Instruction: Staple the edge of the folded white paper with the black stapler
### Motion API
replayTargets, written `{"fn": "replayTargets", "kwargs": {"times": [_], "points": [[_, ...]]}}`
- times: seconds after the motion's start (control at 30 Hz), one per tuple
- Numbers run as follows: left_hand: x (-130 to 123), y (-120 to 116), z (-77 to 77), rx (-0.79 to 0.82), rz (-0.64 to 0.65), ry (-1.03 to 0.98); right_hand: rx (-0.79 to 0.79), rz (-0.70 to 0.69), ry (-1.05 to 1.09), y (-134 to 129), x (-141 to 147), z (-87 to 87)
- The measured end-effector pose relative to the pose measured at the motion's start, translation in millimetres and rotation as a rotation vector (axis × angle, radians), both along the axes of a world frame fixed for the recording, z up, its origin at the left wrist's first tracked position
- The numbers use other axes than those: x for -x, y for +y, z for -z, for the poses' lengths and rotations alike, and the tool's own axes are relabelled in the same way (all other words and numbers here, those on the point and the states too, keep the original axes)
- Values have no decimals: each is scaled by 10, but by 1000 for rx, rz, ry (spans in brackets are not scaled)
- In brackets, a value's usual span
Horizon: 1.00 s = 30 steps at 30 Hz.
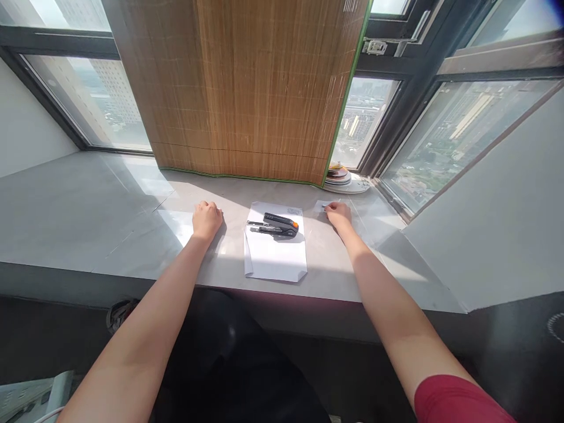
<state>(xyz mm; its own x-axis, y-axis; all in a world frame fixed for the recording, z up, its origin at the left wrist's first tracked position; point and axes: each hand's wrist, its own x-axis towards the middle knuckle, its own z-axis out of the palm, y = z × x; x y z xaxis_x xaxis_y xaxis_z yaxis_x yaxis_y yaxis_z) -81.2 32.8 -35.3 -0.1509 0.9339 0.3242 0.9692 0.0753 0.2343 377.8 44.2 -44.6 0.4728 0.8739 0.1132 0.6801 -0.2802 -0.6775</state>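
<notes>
My left hand (207, 220) rests on the pale windowsill, its fingers curled into a fist with nothing visible in it. On the right, my right hand (338, 215) is closed, fingertips pinched over a small dark thing (324, 207) too small to name. Beneath those fingertips lies a clear plastic piece (318, 204). Between my hands, a black stapler (286, 226) with an orange part lies on its side on white paper sheets (275, 261), its arms swung apart. The sheets have folded corners, and neither hand touches them.
A bamboo blind (259, 94) with green edging hangs down to the back of the windowsill (110, 229). Stacked plates (346, 184) stand by the right window corner. The sill's front edge runs just before my body. A white object (35, 396) is at the lower left.
</notes>
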Motion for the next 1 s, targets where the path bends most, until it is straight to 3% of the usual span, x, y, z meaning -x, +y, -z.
{"fn": "replayTargets", "kwargs": {"times": [0.17, 0.27, 0.33, 0.43, 0.57, 0.67, 0.83, 1.0], "points": [[49, 40, 38, -68, 117, -99, -29, 15, 10, -17, 3, -24], [-104, 9, 44, -108, 226, -153, -165, 3, 26, -42, 52, -57], [-293, -50, 50, -106, 345, -159, -297, -81, 42, -95, 177, -100], [-567, -158, 69, -94, 509, -119, -425, -393, 77, -246, 527, -180], [-673, -246, 112, -46, 604, -117, -409, -895, 101, -469, 1028, -238], [-622, -270, 151, -17, 637, -133, -397, -1068, 36, -536, 1201, -225], [-601, -304, 168, 10, 618, -60, -395, -1100, -25, -518, 1204, -171], [-624, -380, 76, -19, 650, -8, -366, -1090, -1, -532, 1196, -157]]}}
